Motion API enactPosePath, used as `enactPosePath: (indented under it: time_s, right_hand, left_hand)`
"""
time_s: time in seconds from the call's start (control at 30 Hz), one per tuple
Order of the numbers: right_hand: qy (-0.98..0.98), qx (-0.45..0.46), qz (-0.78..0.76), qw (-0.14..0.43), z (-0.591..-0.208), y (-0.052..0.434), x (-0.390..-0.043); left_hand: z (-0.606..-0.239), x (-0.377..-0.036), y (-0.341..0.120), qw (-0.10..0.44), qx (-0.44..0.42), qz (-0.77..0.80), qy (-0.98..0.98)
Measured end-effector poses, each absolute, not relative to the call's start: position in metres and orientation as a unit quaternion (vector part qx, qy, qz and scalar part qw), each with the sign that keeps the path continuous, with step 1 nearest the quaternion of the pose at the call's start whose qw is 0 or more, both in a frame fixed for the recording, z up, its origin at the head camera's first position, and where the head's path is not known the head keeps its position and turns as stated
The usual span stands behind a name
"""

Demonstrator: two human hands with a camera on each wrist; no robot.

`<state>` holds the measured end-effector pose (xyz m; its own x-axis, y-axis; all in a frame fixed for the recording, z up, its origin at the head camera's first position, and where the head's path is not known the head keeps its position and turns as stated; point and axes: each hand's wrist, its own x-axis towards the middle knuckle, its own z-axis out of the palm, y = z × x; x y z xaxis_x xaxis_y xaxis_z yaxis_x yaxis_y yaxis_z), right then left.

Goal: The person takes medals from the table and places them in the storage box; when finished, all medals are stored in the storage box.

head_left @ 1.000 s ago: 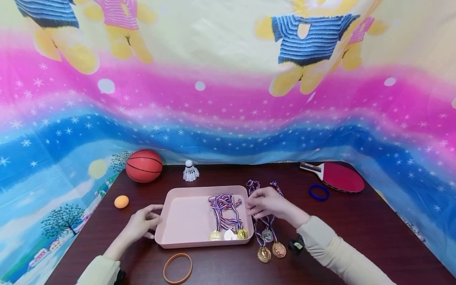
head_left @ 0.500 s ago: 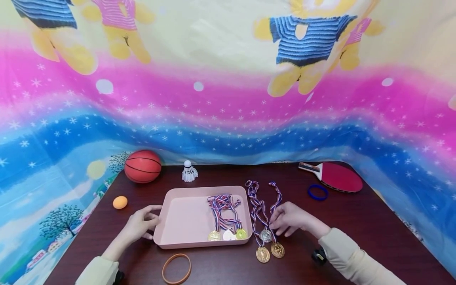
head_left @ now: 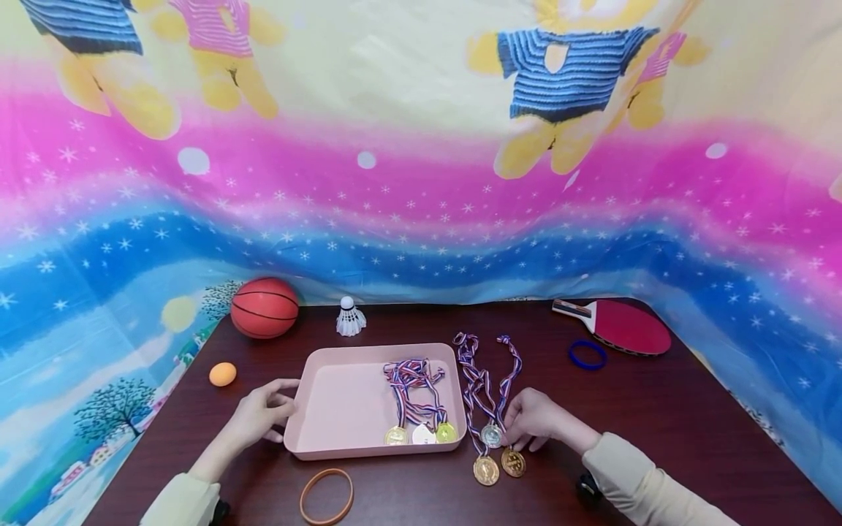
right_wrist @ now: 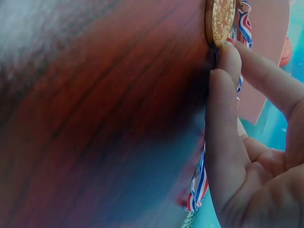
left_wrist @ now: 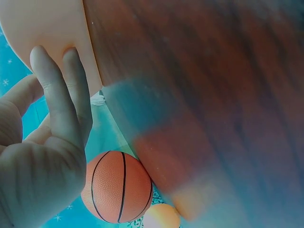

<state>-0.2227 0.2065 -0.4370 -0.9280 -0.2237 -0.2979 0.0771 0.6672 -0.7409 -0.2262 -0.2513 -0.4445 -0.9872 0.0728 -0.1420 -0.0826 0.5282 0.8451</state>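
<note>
A pink tray (head_left: 349, 449) lies on the table, with several medals on striped ribbons in its right part. My left hand (head_left: 266, 410) rests its fairly straight fingertips against the tray's left outer wall; the left wrist view shows the fingers (left_wrist: 59, 95) touching it. Right of the tray lie a silver medal (head_left: 490, 436), a gold-coloured medal (head_left: 486, 470) and another gold-coloured medal (head_left: 513, 462) with red, white and blue ribbons. My right hand (head_left: 536, 418) pinches the ribbon of the rightmost medal (right_wrist: 223, 21), just above its disc. That medal is still low, by the tabletop.
A basketball (head_left: 264, 307), a shuttlecock (head_left: 351, 317) and an orange ball (head_left: 222, 374) stand at the back and left. An orange ring (head_left: 326, 521) lies in front of the tray. At the right are a blue ring (head_left: 588, 355) and a table tennis bat (head_left: 631, 326).
My right hand has moved from the tray's right edge, right and toward me, down to the rightmost medal, and now pinches its ribbon. My left hand stays at the tray.
</note>
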Motion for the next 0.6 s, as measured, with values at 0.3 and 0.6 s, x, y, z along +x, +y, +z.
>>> enactPosePath:
  time_s: [0.3, 0.6]
  right_hand:
    - [0.893, -0.032, -0.409, 0.182, -0.4400, 0.2076, -0.2218]
    - [0.882, -0.052, -0.427, 0.192, -0.4417, 0.2128, -0.2229]
  left_hand:
    - [-0.4436, -0.2255, -0.2504, 0.081, -0.007, 0.484, 0.871]
    - [-0.4434, -0.2253, -0.2504, 0.079, -0.005, 0.485, 0.871]
